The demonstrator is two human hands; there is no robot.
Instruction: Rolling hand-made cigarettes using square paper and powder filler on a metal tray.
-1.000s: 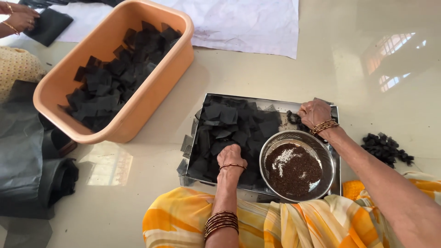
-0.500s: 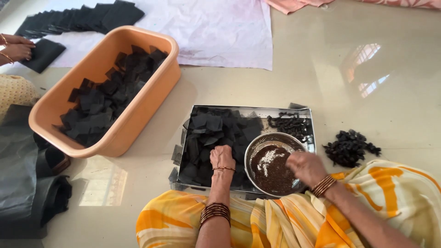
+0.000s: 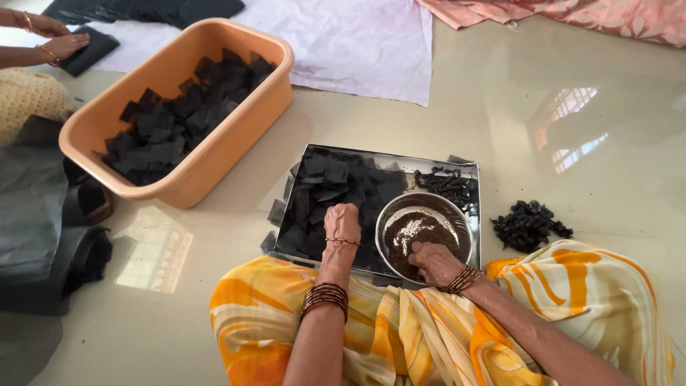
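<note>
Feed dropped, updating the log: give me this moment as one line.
left hand on black squares in steel tray | right hand in steel bowl of dark grains | orange tub left

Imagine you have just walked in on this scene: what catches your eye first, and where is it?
Probably the big orange tub at upper left, heaped with black squares. Next, the steel tray at the centre, where the left hand rests on more squares and the right hand dips into a round bowl of dark grains.
</note>
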